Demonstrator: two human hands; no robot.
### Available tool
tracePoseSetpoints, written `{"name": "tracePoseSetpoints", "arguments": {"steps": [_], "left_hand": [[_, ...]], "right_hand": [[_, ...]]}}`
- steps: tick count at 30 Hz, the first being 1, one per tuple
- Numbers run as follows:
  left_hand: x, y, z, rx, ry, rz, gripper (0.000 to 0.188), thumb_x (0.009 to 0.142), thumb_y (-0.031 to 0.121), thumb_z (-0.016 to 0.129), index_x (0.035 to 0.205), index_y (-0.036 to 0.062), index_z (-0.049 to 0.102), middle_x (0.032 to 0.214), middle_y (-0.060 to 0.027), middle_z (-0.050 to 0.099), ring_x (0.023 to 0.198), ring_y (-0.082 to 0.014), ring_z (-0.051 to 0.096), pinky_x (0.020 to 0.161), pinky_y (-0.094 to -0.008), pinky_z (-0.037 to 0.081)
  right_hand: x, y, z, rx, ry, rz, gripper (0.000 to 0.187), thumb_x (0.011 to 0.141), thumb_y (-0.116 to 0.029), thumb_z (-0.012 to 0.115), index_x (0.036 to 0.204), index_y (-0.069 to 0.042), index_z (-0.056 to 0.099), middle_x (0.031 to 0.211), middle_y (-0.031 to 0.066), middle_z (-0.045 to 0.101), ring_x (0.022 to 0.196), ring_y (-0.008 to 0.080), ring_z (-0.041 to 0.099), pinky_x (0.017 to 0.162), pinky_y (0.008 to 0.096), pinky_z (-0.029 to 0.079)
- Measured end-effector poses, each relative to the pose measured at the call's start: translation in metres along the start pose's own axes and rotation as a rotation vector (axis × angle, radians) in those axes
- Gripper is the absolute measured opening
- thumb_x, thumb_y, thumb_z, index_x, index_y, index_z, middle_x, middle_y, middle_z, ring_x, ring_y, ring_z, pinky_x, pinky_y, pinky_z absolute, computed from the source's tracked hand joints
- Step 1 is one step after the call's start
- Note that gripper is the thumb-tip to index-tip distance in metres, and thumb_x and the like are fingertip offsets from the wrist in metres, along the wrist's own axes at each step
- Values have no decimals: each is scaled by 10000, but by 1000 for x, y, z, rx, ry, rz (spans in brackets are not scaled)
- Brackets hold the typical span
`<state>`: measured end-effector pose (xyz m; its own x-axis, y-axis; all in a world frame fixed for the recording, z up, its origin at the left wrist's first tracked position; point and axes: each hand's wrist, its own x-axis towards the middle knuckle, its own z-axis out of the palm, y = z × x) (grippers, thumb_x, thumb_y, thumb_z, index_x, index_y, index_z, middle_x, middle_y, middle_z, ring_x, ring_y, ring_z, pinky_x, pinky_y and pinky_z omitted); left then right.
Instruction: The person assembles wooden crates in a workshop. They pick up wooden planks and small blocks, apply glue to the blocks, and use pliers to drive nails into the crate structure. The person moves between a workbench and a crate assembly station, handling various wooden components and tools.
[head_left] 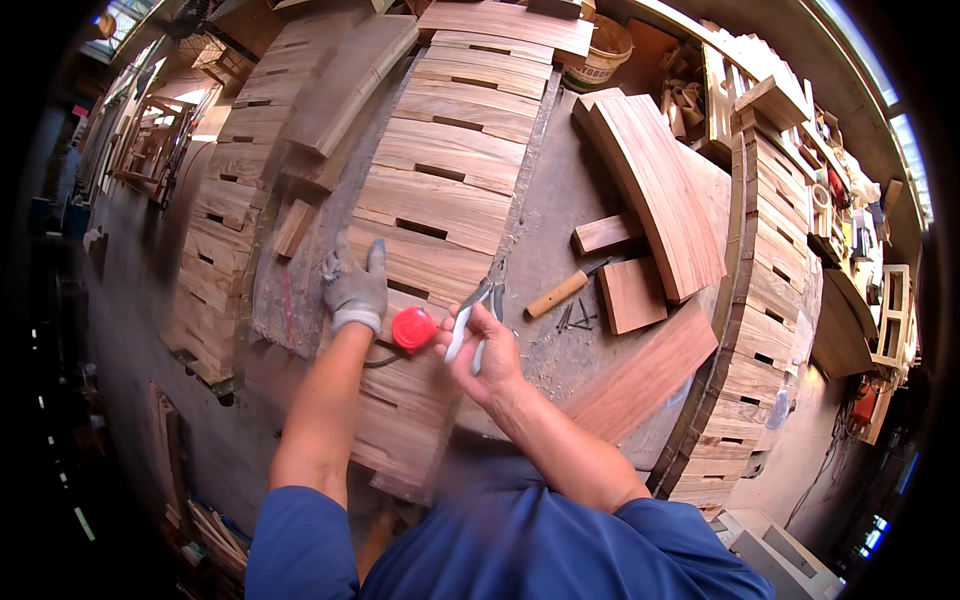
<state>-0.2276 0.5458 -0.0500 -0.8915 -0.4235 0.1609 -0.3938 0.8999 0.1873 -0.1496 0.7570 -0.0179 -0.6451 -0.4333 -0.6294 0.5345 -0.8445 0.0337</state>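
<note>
My left hand [356, 288], in a grey work glove, lies with fingers stretched out on a row of pale wooden pieces with slots [430, 210]. A red tape measure [413, 328] rests on that row between my two hands. My bare right hand [485, 358] is closed round pliers with whitish handles [460, 333]; their dark jaws point away from me, over the row's right edge. To the right of the jaws lie a chisel-like tool with a wooden handle [557, 295] and several dark screws or nails [577, 318].
Curved wooden boards [655, 195], a small square block [633, 296] and a flat board [650, 375] lie right on the dusty worktop. More slotted rows flank it at left [225, 230] and right [765, 330]. A bucket [605, 52] stands at the back.
</note>
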Motion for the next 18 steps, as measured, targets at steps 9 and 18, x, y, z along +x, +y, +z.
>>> {"name": "tracePoseSetpoints", "arguments": {"steps": [9,18], "left_hand": [[0,4,-1,4,-26,-17,741,994,507,614,1519,22,420,1373,-287,583,1290,-437,539,1125,-481,416],[0,-1,4,32,-9,-21,736,995,506,614,1527,36,421,1363,-275,583,1289,-431,535,1122,-479,417]], "right_hand": [[-40,-93,-53,-496,325,18,390,1090,-297,541,1272,46,518,1183,208,677,1073,314,709,863,441,617],[-33,-135,-42,-877,244,-40,318,1065,-281,588,1202,6,601,1082,145,731,1030,255,724,832,425,589]]}}
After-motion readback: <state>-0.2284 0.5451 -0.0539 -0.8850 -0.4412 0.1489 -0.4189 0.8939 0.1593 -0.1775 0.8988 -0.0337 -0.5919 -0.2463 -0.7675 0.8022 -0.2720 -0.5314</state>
